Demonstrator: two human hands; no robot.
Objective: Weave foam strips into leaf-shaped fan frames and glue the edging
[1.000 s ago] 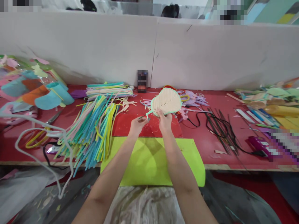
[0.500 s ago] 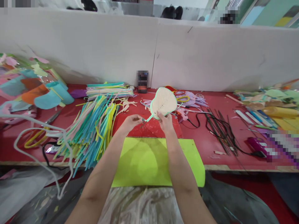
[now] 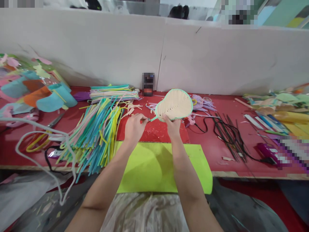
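While left hand [image 3: 135, 126] pinches its stem [image 3: 154, 119], right hand [image 3: 173, 125] grips the cream panel [image 3: 176, 102], long axis rising rightward

Everything's lit pretty evenly, with soft shadows cast on the lime sheet [image 3: 152, 172]. Outer edges are stretched and blurred; some patches got pixelated.

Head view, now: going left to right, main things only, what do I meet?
Scissors → near pile of colored strips → left hand → pale fan-shaped piece → dark sticks → purple box-like item. Right hand omitted: overlaps the piece.
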